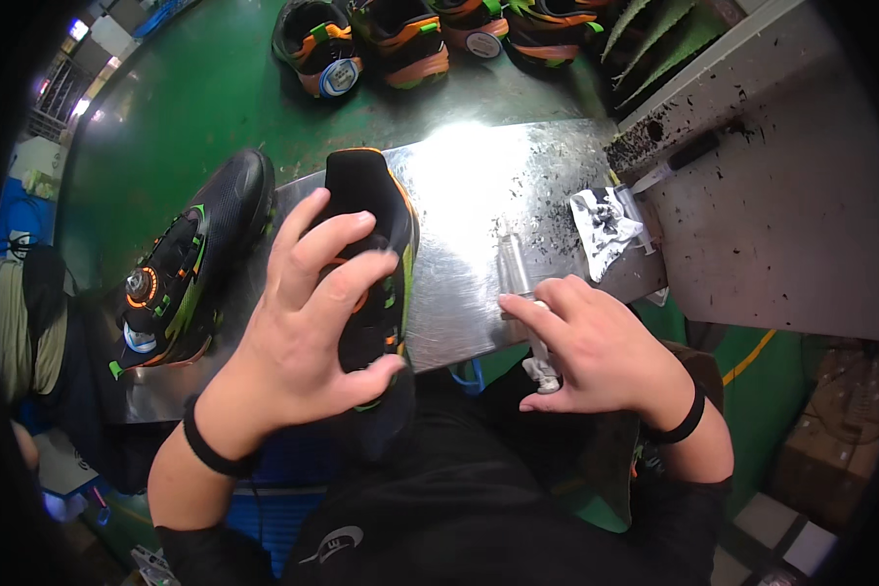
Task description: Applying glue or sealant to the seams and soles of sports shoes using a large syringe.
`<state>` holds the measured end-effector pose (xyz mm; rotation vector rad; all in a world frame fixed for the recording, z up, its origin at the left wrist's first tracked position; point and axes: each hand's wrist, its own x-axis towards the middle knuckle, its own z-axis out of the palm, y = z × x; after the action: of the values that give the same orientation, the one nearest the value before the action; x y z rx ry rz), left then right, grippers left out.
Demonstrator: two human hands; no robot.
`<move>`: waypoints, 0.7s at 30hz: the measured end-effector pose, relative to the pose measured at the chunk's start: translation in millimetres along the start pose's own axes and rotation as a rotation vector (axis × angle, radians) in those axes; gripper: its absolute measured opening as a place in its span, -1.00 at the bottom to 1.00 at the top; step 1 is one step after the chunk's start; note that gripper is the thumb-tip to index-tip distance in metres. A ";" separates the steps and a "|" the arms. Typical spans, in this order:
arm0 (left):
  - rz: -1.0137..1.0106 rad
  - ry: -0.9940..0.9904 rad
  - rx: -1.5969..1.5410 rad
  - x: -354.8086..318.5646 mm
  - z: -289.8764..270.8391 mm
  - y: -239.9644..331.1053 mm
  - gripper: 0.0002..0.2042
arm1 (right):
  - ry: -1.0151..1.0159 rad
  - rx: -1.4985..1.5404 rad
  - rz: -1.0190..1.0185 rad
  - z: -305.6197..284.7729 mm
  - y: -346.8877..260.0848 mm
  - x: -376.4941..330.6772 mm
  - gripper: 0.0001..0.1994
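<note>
Far left on the surface (479,186): a black shoe with green and orange trim (190,259), lying on its side with the round dial closure turned up, just beside the one in hand and apart from both hands

Next to it, a second black shoe (371,249), toe pointing away, heel end toward the body, resting on the shiny metal sheet. Steadied by the left hand (308,332), fingers spread wide and curled over the upper, thumb hooked under the near edge (a loose clamp, likely to keep the shoe from sliding on the slick metal and to tilt it toward the tool)

Centre right: a slim clear syringe-like applicator (516,273), barrel aimed away across the sheet. Gripped by the right hand (596,347), fingers closed around its lower end, index finger laid along it as if to guide the tip; a whitish plunger end poking out below the fist. Hands apart, not touching one another, black bands on both wrists

Further right, a crumpled foil scrap (601,230) with dark specks, near the sheet's edge, within easy reach. Beyond it a grey block (781,186) sprinkled with black flecks

Along the far side, a row of finished shoes (400,39) lined up on green matting
</note>
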<state>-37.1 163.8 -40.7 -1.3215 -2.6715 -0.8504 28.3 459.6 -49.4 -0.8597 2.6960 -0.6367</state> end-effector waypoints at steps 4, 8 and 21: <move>-0.072 -0.024 -0.072 -1.6 -13.2 5.1 -0.28 | -0.011 0.008 -0.041 -2.2 4.7 11.2 -0.14; -0.217 -0.006 -0.121 -5.2 -12.5 8.2 -0.26 | -0.008 0.036 -0.065 0.4 10.4 24.1 -0.15; -0.599 0.249 -0.719 -58.5 -15.4 -2.1 -0.30 | -0.073 0.501 -0.158 11.4 11.5 31.1 -0.11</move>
<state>-4.5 112.9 -44.4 -0.3494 -2.6548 -2.0141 1.8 445.8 -67.8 -0.9306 2.2560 -1.2203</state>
